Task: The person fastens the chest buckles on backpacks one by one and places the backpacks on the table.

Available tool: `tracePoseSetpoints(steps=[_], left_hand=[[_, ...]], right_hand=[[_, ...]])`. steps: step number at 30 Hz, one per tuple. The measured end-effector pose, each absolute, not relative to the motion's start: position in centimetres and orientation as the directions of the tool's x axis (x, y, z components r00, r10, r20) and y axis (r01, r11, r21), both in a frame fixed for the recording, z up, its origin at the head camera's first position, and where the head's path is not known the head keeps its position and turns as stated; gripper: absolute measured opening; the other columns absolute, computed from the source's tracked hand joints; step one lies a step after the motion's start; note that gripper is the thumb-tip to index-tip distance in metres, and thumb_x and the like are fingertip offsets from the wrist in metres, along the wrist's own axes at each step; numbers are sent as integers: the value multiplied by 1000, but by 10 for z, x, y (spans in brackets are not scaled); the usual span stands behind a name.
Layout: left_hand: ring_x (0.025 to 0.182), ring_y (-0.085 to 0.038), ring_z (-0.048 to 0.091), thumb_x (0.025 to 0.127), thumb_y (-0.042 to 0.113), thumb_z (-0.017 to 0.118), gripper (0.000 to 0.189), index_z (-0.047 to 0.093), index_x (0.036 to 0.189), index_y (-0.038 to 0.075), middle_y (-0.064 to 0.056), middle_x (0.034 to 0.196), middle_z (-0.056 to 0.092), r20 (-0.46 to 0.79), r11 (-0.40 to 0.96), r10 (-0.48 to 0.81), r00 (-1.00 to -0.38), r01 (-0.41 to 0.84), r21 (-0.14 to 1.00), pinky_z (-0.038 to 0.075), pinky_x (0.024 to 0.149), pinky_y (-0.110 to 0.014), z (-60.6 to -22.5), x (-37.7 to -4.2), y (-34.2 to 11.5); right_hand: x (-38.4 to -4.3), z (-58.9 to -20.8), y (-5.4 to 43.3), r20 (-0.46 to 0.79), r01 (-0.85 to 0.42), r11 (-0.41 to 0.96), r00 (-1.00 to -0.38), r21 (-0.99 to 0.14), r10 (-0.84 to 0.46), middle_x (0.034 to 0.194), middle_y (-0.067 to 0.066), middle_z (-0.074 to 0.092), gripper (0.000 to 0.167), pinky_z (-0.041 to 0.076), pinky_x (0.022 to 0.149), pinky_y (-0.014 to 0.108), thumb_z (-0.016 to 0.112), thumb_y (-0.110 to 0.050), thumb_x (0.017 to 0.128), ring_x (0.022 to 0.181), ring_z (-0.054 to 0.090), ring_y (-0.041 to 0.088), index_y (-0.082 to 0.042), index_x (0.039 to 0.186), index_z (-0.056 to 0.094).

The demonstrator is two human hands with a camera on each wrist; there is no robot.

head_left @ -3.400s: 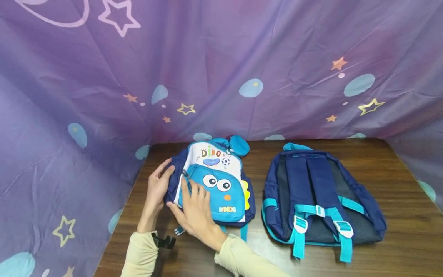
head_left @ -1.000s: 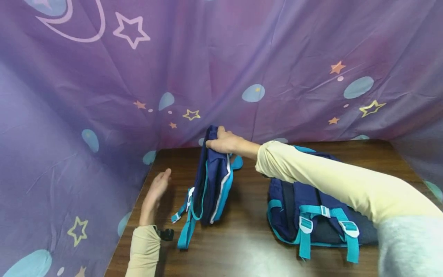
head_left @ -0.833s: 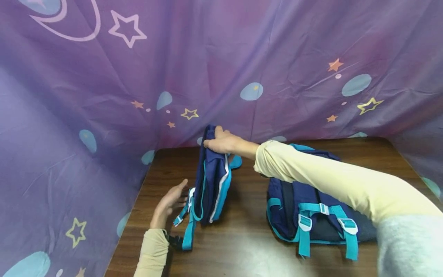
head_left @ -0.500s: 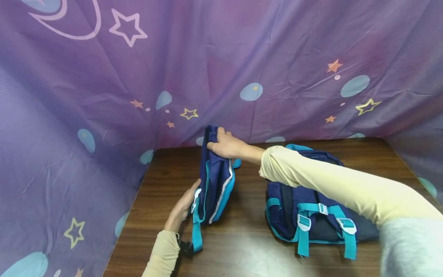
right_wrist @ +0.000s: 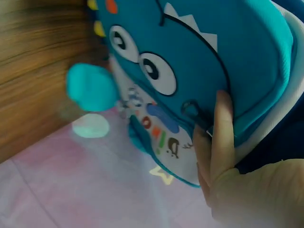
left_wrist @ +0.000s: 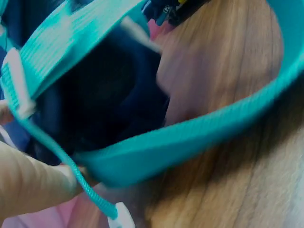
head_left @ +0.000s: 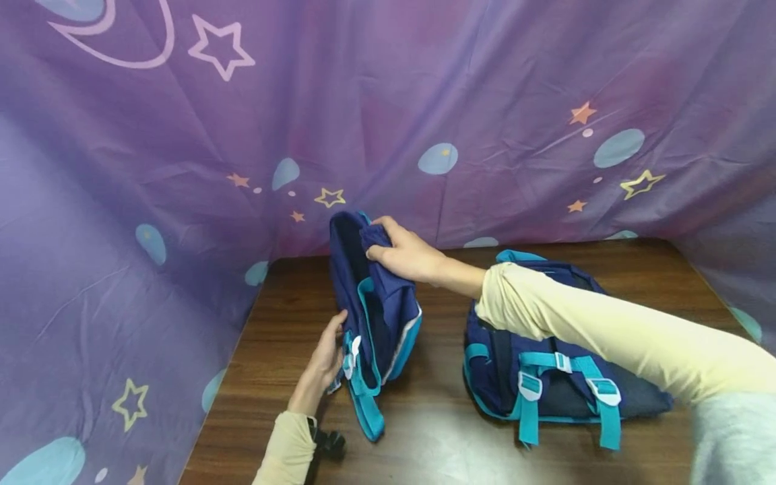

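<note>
A navy kids' backpack [head_left: 394, 289] stands tipped on its end, its side and loose teal straps facing me. My right hand [head_left: 407, 252] grips the upper part of its side. In the right wrist view, fingers lie on the teal dinosaur-face pocket [right_wrist: 199, 71] beside a dark zipper pull [right_wrist: 191, 109]. A round teal pouch [right_wrist: 90, 88] dangles from the bag. My left hand [head_left: 325, 353] touches the back of the backpack near the white strap buckle [head_left: 353, 353]; its fingers are partly hidden. In the left wrist view, a teal strap [left_wrist: 190, 147] loops past that hand.
A second navy backpack [head_left: 636, 391] lies with its straps up on the right of the brown table [head_left: 436, 411], partly under my right sleeve [head_left: 582, 316]. A purple cloth [head_left: 388, 114] with stars hangs behind and to the left.
The backpack, first lying front up under both hands, was lifted onto its end by my right hand. Lately my left hand moved right to its back, and the bag turned, showing more of its side.
</note>
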State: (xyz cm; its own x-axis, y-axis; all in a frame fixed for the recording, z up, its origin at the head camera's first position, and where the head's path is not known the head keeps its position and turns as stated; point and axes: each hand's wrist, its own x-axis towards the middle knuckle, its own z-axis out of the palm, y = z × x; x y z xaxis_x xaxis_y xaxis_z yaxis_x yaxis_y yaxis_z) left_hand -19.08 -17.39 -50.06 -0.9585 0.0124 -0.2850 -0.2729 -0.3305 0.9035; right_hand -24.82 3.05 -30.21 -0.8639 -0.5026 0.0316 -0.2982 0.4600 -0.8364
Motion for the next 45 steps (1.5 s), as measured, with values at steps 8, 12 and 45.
tracePoseSetpoints(steps=[8, 12, 45], left_hand=[[98, -19, 45, 95, 48, 57, 47, 39, 112, 8, -8, 110, 43, -284, 10, -266, -921, -297, 955, 40, 81, -26, -495, -180, -191], [104, -27, 50, 94, 50, 60, 64, 35, 127, 1, -17, 116, 46, -270, 180, -300, -915, -333, 926, 43, 86, -33, -490, -175, -206], [119, -55, 52, 98, 60, 46, 80, 31, 145, -3, -37, 136, 45, -146, 789, -323, -935, -351, 504, 42, 96, -65, -486, -174, -205]], right_hand=[[-256, -342, 48, -38, -191, 427, -880, -884, -473, 143, 19, 50, 56, 37, 113, 45, 52, -26, 95, 131, 49, 31, -5, 143, 34], [-254, -378, 60, -130, -134, 486, -872, -864, -471, 145, 23, 48, 57, 37, 113, 46, 48, -27, 97, 133, 47, 33, -3, 145, 28], [-237, -481, 77, -150, -139, 716, -934, -684, -324, 138, 39, 36, 70, 36, 110, 59, 57, -15, 92, 131, 40, 54, 16, 146, 25]])
